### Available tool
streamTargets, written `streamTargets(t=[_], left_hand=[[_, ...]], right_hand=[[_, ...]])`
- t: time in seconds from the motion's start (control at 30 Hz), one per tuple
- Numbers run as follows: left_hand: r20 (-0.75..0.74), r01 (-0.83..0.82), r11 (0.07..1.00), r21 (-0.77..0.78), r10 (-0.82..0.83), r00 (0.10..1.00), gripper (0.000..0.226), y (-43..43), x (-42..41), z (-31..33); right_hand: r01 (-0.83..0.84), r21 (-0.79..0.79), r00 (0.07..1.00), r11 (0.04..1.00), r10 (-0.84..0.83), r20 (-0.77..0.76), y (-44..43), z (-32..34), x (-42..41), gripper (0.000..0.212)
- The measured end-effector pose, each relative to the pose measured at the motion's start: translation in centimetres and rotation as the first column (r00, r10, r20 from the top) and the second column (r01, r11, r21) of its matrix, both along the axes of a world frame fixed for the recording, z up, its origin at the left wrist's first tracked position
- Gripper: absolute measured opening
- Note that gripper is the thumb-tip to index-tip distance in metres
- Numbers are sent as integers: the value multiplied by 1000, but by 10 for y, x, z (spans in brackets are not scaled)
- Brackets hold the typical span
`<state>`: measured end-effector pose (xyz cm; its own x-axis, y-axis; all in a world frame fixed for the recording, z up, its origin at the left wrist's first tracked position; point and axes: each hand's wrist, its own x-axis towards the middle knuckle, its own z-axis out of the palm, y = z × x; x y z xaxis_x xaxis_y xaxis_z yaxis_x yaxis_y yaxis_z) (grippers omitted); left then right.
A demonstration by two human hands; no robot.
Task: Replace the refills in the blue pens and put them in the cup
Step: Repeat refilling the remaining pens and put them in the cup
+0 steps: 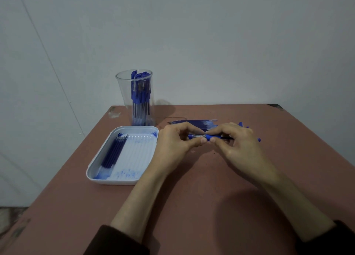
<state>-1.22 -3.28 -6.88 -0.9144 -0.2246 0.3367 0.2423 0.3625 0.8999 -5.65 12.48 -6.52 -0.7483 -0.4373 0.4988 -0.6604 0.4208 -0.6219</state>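
A pale wall (192,34) stands behind a reddish-brown table (192,206). On the table's left half lies a white tray (89,171) with rounded corners; its floor is smeared with blue ink at the near and far ends. A clear cup (124,93) stands upright just behind the tray's far edge, near the table's back left corner. It holds a bunch of blue pens (141,97) standing on end, crowded toward its right side.

2 bare forearms reach forward out of dark sleeves (115,241) at the bottom edge. The left hand (172,141) and right hand (238,141) meet just right of the tray, thumbs toward the camera.

Both hands hold 1 blue pen (208,136), level between them. The left thumb and curled fingers pinch its left end, where a short silvery part shows. The right thumb and curled fingers pinch the blue grip, and the rest of the barrel runs under that hand, with a dark end poking out to the right.

Inside the tray, dark refills (112,153) lie side by side along the left wall, with pale clear ones (138,151) next to them. Just behind the hands, more table refills (194,122) lie in a row on the table, tips pointing left. Small blue pieces (241,123) show past the right hand, too hidden to tell what they are.
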Motion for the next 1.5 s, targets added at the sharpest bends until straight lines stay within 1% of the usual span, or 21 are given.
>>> streamTargets(t=[0.07,0.1,0.17,0.23,0.27,0.33,0.4,0.47,0.53,0.57,0.63,0.67,0.73,0.87,0.97,1.07,1.17,1.23,1.3,1.4,1.5], left_hand=[[-21,1,1000,25,0,1000,18,0,0,1],[-39,6,997,77,-3,999,19,0,-1,2],[-64,29,960,277,-11,998,25,4,-1,1],[-63,31,877,479,-1,998,25,7,-1,2],[-58,22,844,536,11,998,21,8,0,3],[-66,-4,792,611,56,996,12,5,4,6],[-118,-36,765,643,145,982,7,-8,7,18],[-215,-105,800,591,281,935,3,-29,10,40],[-343,-198,834,515,412,844,8,-53,14,72],[-412,-223,843,490,449,793,10,-65,17,90],[-521,-298,868,397,480,706,11,-85,20,123],[-551,-354,875,329,482,681,11,-93,19,136],[-571,-456,868,197,480,667,10,-104,13,151],[-515,-569,822,-31,475,714,13,-113,-8,147],[-394,-569,810,-143,481,783,24,-115,-19,133],[-293,-575,757,-309,500,815,35,-119,-25,121],[-232,-566,692,-448,521,821,21,-123,-28,118],[-189,-543,674,-501,527,829,11,-126,-30,120],[-144,-512,655,-556,530,835,9,-127,-32,120],[-87,-448,613,-651,526,846,15,-129,-35,118],[-34,-417,624,-661,530,847,33,-128,-34,118]], right_hand=[[-25,-61,999,998,26,28,-1,0,0,16],[-38,-107,998,994,42,38,-1,0,1,17],[-67,-170,997,983,75,36,-3,-1,2,19],[-95,-156,995,983,97,6,-6,-3,2,25],[-105,-134,994,985,105,-7,-7,-5,2,29],[-107,-92,994,990,106,-19,-8,-9,1,36],[-94,-79,995,992,93,-24,-7,-10,1,40],[-79,-84,997,993,78,-25,-6,-12,0,40],[-67,-78,998,995,66,-24,-6,-13,-1,38],[-62,-69,998,996,60,-27,-6,-13,0,36],[-60,-58,998,997,57,-39,-7,-13,1,36],[-61,-57,997,997,58,-50,-7,-12,1,37],[-57,-53,996,997,53,-70,-7,-12,2,39],[-46,-43,996,998,43,-81,-7,-13,0,39],[-42,-31,996,999,39,-80,-7,-14,-1,34],[-41,-13,996,999,40,-85,-7,-15,-2,31],[-37,16,995,999,38,-97,-7,-15,-3,29],[-31,13,995,999,32,-97,-7,-15,-4,28],[-27,10,995,1000,28,-93,-7,-15,-4,28],[-26,11,996,1000,26,-87,-7,-15,-5,29],[-21,11,996,1000,22,-85,-6,-16,-6,29]])
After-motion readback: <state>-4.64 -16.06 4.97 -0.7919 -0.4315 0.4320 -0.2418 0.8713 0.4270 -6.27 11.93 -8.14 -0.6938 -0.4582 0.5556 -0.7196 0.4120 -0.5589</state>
